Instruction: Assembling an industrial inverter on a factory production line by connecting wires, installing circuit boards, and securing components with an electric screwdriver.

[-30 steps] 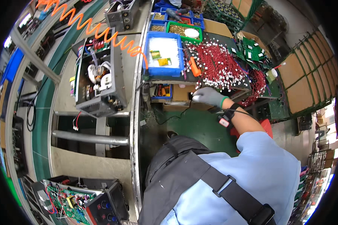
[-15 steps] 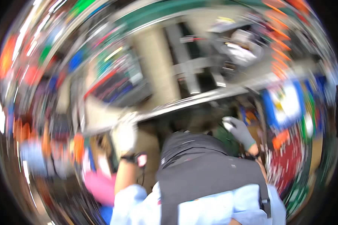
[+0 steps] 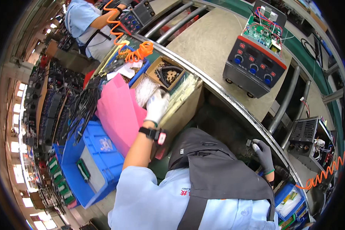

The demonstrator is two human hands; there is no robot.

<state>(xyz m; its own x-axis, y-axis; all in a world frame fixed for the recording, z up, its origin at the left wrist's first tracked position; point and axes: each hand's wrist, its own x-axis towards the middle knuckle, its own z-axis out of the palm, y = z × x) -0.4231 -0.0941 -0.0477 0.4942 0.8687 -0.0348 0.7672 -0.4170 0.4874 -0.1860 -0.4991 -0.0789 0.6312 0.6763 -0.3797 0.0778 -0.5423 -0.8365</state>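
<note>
Just to the right of the pink sheet (image 3: pixel 118 113), we see a bundle of thin white strands (image 3: pixel 143 91), with our gloved left hand (image 3: pixel 157 107) at its right edge, fingers curled together, though we cannot tell whether they pinch any. We judge the strands light, bendy and rather slippery under a glove, so best gripped firmly, a few at a time, near one end. Well right of the pink sheet, our right hand (image 3: pixel 263 154) has bent fingers; whether they hold anything, we cannot tell.
</note>
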